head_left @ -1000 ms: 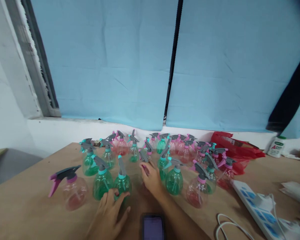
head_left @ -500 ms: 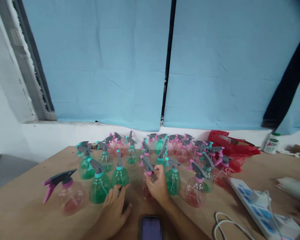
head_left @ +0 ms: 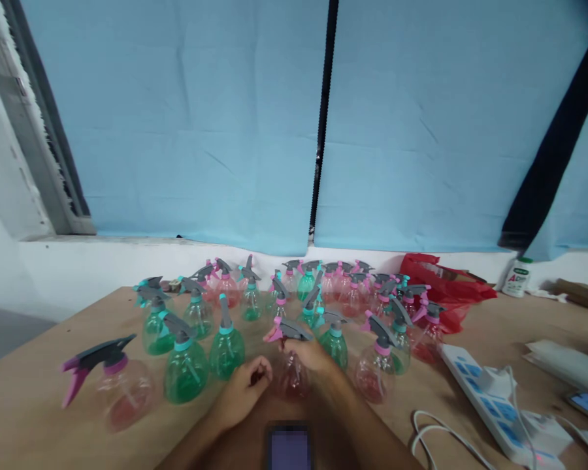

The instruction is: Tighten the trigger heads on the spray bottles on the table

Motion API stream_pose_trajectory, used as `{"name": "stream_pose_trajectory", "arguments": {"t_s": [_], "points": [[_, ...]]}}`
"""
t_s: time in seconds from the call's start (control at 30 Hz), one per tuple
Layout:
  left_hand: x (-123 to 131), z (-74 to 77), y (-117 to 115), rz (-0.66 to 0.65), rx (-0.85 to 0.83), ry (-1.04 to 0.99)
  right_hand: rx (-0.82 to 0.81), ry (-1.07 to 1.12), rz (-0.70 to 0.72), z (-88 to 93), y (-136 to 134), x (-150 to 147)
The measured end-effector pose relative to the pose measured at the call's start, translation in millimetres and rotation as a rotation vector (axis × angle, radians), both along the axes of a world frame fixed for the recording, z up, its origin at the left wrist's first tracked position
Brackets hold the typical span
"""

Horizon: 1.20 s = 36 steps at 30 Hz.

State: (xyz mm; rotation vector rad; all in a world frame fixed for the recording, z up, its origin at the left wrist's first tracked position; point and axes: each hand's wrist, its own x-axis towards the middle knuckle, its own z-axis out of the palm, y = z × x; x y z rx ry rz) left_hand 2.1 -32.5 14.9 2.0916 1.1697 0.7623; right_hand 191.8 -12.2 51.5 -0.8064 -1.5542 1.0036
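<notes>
My right hand (head_left: 306, 352) is wrapped round the neck of a clear spray bottle (head_left: 294, 382) with pink liquid, just under its grey and pink trigger head. The bottle is upright, its trigger pointing left. My left hand (head_left: 245, 388) is beside it on the left, fingers curled in; nothing shows in them. Close to the left hand stand a green spray bottle (head_left: 227, 349) and a second green one (head_left: 186, 369). A green bottle (head_left: 333, 346) and a pink one (head_left: 375, 375) stand right of my right hand.
Several more pink and green spray bottles stand towards the wall. A tilted-looking pink bottle (head_left: 127, 395) is at front left. A red plastic bag (head_left: 448, 287), a white bottle (head_left: 517, 277), a power strip (head_left: 485, 391) with cables, and a phone (head_left: 290, 449) lie around the table.
My left hand has moved right, towards the pink bottle, and its fingers have curled. The held bottle's trigger head has turned to the left. The view has shifted slightly.
</notes>
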Motion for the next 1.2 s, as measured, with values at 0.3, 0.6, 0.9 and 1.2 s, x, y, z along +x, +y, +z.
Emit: {"name": "stream_pose_trajectory", "arguments": {"t_s": [0.3,0.6,0.9,1.2], "points": [[-6,-12.6,4,-0.049,-0.116,-0.107,0.005,0.092,0.057,1.5,-1,6],[-4,-4.5,2,-0.056,-0.223,-0.151,-0.019,0.036,0.046,-7.0,-1,6],[-6,-9.2,4,-0.065,-0.264,-0.220,-0.024,0.015,0.037,-3.9,-7,6],[-8,-11.1,4,-0.073,-0.248,-0.233,-0.063,0.054,0.118,0.1,-11,5]]}}
